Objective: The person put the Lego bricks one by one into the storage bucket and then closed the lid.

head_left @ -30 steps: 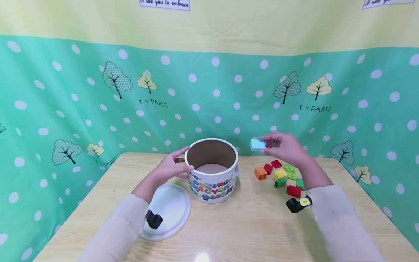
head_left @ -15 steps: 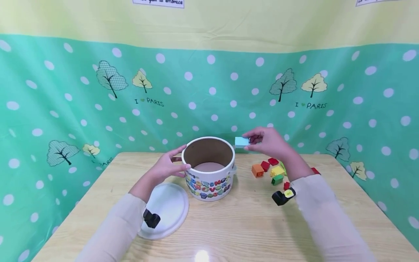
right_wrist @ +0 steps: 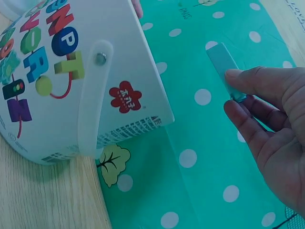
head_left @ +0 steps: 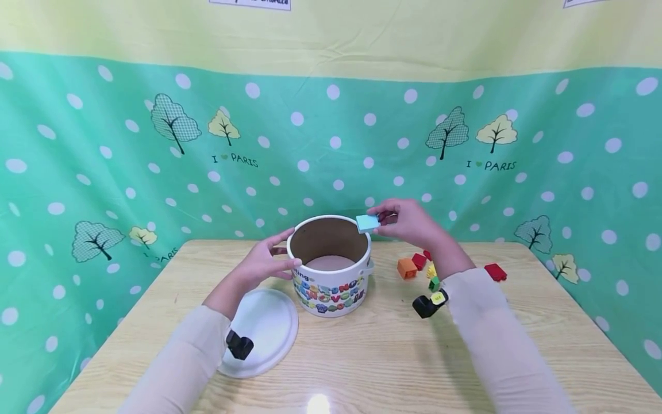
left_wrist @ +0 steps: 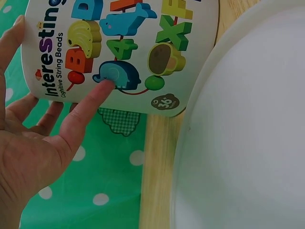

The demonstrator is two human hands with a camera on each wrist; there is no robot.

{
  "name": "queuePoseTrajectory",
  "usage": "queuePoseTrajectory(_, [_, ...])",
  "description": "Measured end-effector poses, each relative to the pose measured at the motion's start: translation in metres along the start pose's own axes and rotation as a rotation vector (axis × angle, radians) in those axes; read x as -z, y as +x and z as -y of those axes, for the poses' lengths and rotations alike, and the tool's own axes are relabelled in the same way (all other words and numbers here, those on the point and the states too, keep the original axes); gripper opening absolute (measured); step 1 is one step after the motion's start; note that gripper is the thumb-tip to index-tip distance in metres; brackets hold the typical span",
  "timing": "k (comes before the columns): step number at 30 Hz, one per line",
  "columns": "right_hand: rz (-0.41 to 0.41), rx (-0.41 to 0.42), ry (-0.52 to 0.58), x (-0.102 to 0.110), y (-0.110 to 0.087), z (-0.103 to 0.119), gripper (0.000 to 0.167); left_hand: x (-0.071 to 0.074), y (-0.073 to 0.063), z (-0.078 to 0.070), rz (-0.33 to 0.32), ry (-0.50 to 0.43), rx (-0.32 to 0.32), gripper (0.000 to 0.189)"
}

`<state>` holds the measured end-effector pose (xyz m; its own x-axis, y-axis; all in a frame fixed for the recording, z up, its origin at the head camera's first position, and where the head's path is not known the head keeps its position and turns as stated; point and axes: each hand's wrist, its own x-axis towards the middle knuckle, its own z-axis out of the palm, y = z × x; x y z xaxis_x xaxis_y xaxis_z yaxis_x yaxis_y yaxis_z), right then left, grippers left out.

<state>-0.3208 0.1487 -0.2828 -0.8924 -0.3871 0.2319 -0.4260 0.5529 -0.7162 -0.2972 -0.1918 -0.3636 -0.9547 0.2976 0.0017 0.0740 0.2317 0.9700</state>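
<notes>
Apparent transfer step: the right hand point(head_left: 407, 222) pinches a blue block point(head_left: 366, 223) near the bucket point(head_left: 331, 290) touched by the spread left hand point(head_left: 262, 262); the next move likely calls for lowering the block inside.

Light blue block point(head_left: 368, 223), small, rectangular, pinched at one end by the right hand's point(head_left: 405, 221) thumb and fingers, free end pointing toward the bucket. Bucket point(head_left: 326, 290) stands upright just left of that grip (open top, brown interior, white wall, multicoloured letter print), left hand point(head_left: 265, 263) touching its far side.
</notes>
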Motion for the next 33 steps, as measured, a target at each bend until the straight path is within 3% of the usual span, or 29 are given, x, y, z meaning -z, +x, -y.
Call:
queuePoseTrajectory(6, [0.039, -0.003, -0.037, 0.000, 0.012, 0.005, 0.034, 0.000, 0.001, -0.002, 0.019, -0.011, -0.022, 0.092])
queuePoseTrajectory(14, [0.161, 0.005, -0.064, -0.001, 0.027, 0.017, 0.034, 0.000, 0.002, -0.005, 0.021, -0.007, -0.023, 0.091])
queuePoseTrajectory(23, [0.239, 0.013, -0.147, -0.017, 0.038, 0.020, 0.034, -0.001, 0.000, 0.000, 0.016, -0.006, -0.002, 0.093])
queuePoseTrajectory(33, [0.261, 0.010, -0.170, -0.033, 0.048, 0.016, 0.032, 0.000, 0.000, 0.003, 0.007, -0.003, -0.017, 0.089])
